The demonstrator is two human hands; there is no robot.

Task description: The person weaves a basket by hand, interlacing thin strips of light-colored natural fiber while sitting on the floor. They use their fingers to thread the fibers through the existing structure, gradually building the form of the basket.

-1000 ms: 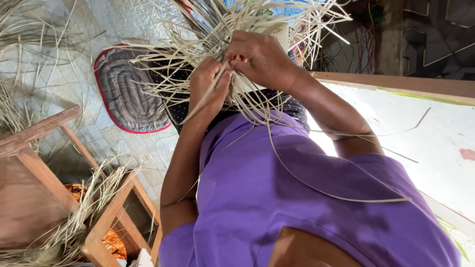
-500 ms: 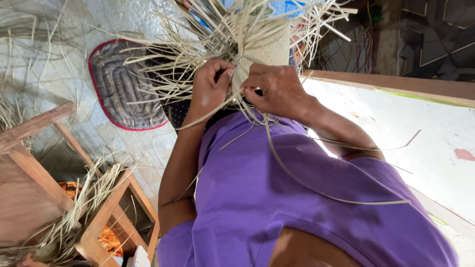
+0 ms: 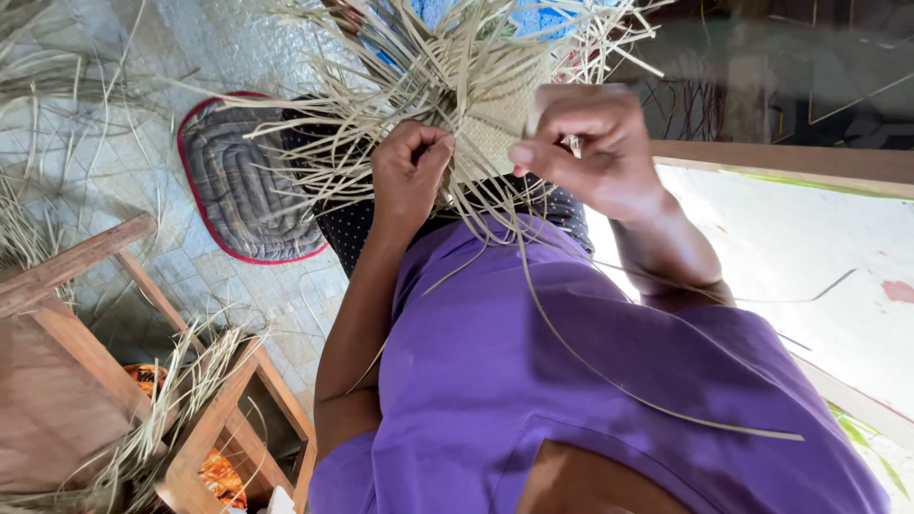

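1. The woven straw piece sits over the person's lap, just above the purple shirt, its loose pale strands fanning out on every side.
2. From my remote seat, I see the left hand curled into a fist on a bunch of strands at the piece's lower edge, so it is clamped on the weave.
3. The right hand is apart from the left, beside the woven panel, thumb and forefinger pinched together. It is blurred, so I cannot tell for sure whether a strand sits in that pinch.
4. My first worry is that the left fist slackens. The strands under it are all that pin the finished rows, and they could spring loose.
5. I judge a sharp tug from the right hand could snap or crease a dry strand.
6. One long strand trails down across the shirt. It could snag on the sleeve or arm and drag out of the weave.
7. The many free ends near the padded mat and wooden stool make it easy to pick the wrong strand and cross the pattern.
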